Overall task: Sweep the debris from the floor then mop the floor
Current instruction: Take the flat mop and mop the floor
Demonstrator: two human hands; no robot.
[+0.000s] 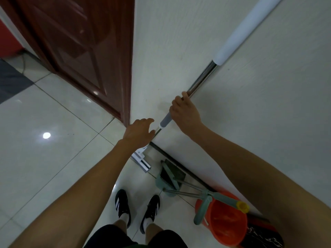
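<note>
Head view, person standing on the tiled floor [53, 113] at a wall corner. Nearest, at the foot of the wall, an orange bucket [225, 222] stands beside a green dustpan and broom set [172, 183], whose handles lean over the bucket's rim. Beyond the shoes, the mop head [141, 161] rests on the floor at the corner, beside the dark wooden door [80, 51]. The mop handle [202, 81] rises from there and leans into the corner of the white wall [179, 33]. The left hand [138, 131] reaches for the lower metal section, fingers spread and loosely curved, touching or just short of the shaft; contact cannot be told. The right hand [184, 111] is higher, fingers curled round the shaft just above the grey collar [165, 121].

Judgement: the dustpan set is parked, so mopping appears to be the step in hand. The handle looks stiff and light, its polished metal probably slippery; the grey collar and the white sleeve [247, 27] near the top offer surer holds, hands well apart for leverage.
</note>
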